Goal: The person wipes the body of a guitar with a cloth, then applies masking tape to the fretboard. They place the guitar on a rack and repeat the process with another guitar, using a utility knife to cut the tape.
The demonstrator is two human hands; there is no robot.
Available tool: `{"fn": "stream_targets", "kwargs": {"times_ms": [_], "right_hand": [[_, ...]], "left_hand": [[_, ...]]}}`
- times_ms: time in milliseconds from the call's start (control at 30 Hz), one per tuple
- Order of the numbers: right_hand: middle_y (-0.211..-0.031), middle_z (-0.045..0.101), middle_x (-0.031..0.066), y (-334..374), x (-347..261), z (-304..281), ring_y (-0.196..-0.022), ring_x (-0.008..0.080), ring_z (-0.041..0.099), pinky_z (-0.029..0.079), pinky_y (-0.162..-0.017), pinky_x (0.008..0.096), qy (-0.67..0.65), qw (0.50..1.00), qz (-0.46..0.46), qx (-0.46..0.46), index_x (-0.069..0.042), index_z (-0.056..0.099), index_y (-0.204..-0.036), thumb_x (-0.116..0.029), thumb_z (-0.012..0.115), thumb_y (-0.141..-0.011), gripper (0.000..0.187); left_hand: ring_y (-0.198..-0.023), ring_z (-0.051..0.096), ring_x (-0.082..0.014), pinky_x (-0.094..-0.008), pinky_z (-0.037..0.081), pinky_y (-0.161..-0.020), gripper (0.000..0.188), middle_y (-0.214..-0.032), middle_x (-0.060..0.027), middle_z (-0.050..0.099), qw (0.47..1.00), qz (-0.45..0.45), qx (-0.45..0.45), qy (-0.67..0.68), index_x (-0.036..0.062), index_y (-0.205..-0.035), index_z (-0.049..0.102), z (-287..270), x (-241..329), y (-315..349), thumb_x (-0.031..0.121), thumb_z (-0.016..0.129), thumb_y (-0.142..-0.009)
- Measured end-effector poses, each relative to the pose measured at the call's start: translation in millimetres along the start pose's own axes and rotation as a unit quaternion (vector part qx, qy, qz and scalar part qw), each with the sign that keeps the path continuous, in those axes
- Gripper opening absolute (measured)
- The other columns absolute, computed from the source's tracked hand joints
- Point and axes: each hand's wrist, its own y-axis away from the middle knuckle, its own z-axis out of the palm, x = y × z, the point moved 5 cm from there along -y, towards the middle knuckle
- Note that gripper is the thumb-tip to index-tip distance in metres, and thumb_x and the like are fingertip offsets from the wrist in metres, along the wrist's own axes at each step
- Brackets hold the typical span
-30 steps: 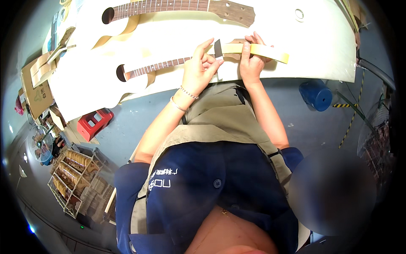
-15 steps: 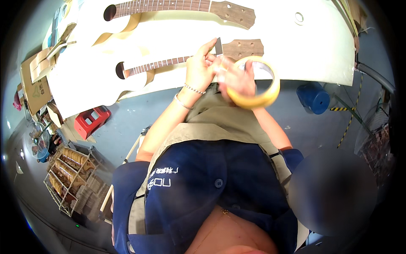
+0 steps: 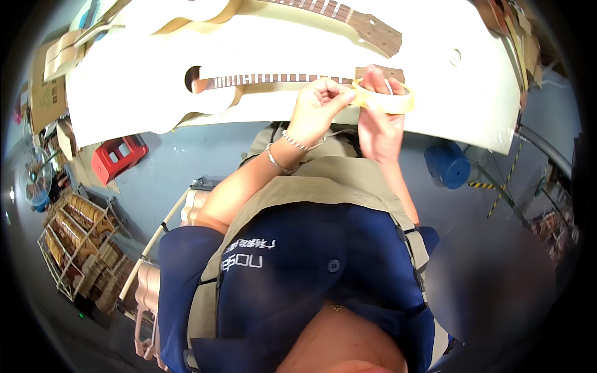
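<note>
My right hand [image 3: 380,130] holds a roll of yellow tape [image 3: 401,104], its fingers up through the ring. My left hand [image 3: 317,110] is closed in a pinch, thumb and fingertips at the roll's left edge; a loose tape end cannot be made out. Beyond both hands lies an unfinished ukulele, a small guitar-like instrument with a pale body [image 3: 214,99], a dark fretboard [image 3: 267,78] and a brown headstock [image 3: 388,73]. My right fingers and the roll partly cover that headstock.
A second ukulele [image 3: 376,32] lies farther back on the pale worktable [image 3: 460,105]. A small tape ring [image 3: 455,57] is at the right. A red stool [image 3: 118,158] and a blue stool [image 3: 448,166] stand on the floor. Cardboard [image 3: 46,93] is at the left edge.
The tape roll has risen and now appears nearly edge-on, against my left fingertips. My right hand has turned upright. A dark flat piece by my left fingers no longer shows. The whole view has shifted.
</note>
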Motion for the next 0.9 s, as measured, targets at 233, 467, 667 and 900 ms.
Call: {"fn": "stream_targets", "kwargs": {"times_ms": [233,467,667,900], "right_hand": [[-0.134,0.047,0.0135,-26,-89,-77,-0.13,0.0296,0.036,0.019,-0.112,0.0478,-0.321,0.945,-0.046,0.034,0.001,0.032,-0.136,-0.016,0.054,-0.088,0.055],[-0.108,0.064,0.0122,-40,-49,-35,-0.121,0.0221,0.049,-0.001,-0.111,0.0467,0.837,0.508,-0.201,-0.045,0.0,0.014,-0.144,-0.036,0.069,-0.081,0.092],[-0.093,0.069,0.0069,-45,-52,-52,-0.113,0.021,0.056,-0.008,-0.11,0.0484,0.78,0.612,-0.131,0.003,-0.001,0.007,-0.145,-0.035,0.07,-0.079,0.097],[-0.097,0.066,0.0157,-46,-41,-72,-0.102,0.0213,0.061,0.024,-0.104,0.0406,0.714,0.692,-0.105,0.036,0.002,0.003,-0.145,-0.02,0.071,-0.08,0.096]], "left_hand": [[-0.066,0.055,-0.0072,-0.0206,0.047,-0.062,0.005,-0.074,-0.0008,0.063,0.936,0.099,0.245,-0.233,0.0039,-0.081,0.064,-187,72,39,0.004,0.069,-0.08],[-0.106,0.045,-0.0205,-0.0316,0.044,-0.087,0.015,-0.109,-0.0072,0.043,0.81,0.199,0.283,-0.474,0.0085,-0.078,0.071,-231,87,26,0.015,0.08,-0.068],[-0.103,0.046,-0.0217,-0.0341,0.044,-0.088,0.017,-0.106,-0.0079,0.046,0.784,0.187,0.273,-0.525,0.0093,-0.078,0.071,-226,92,27,0.017,0.081,-0.066],[-0.105,0.048,-0.0261,-0.0368,0.04,-0.09,0.037,-0.11,-0.0109,0.05,0.665,0.26,0.303,-0.631,0.0086,-0.102,0.065,-201,97,35,0.018,0.079,-0.069]]}}
